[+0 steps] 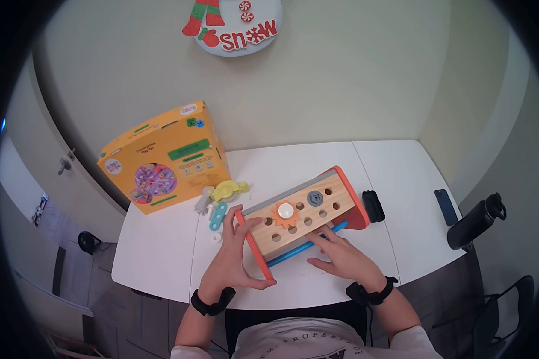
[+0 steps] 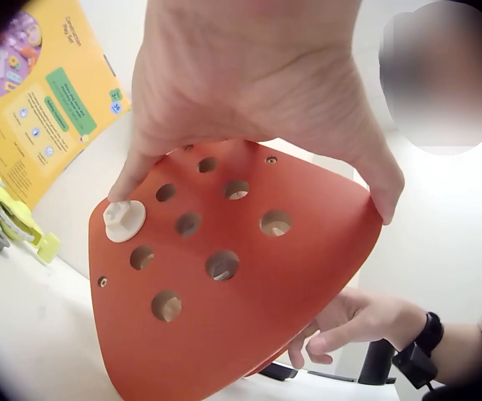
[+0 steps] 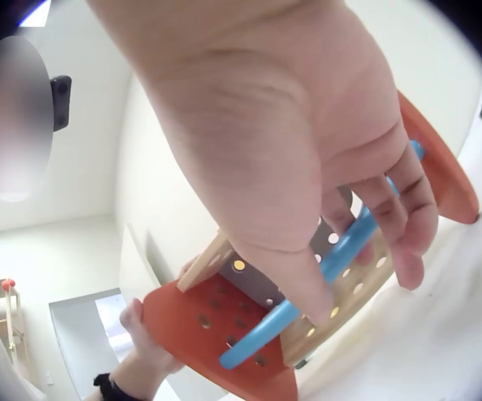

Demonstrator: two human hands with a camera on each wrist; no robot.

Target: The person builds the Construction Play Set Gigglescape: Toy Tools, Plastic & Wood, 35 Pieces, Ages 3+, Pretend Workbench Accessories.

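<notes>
A toy workbench (image 1: 302, 209) with a holed wooden top, red end panels and a blue rod (image 3: 266, 334) along its near side lies tilted on the table. An orange gear (image 1: 277, 221) with a white round cap and a grey round piece (image 1: 315, 198) sit on its top. My left hand (image 1: 227, 260) grips the left red panel (image 2: 199, 276), thumb and fingers at opposite edges; a white bolt-like piece (image 2: 124, 220) sits in that panel by a fingertip. My right hand (image 1: 341, 257) reaches in at the near side, fingers loosely extended past the blue rod.
A yellow box (image 1: 167, 158) stands at the back left. Beside it lie a yellow toy piece (image 1: 227, 191), a teal holed strip (image 1: 218, 216) and a small white piece (image 1: 215, 237). Rightward are a black case (image 1: 373, 206), a phone (image 1: 445, 207) and a black bottle (image 1: 476, 223).
</notes>
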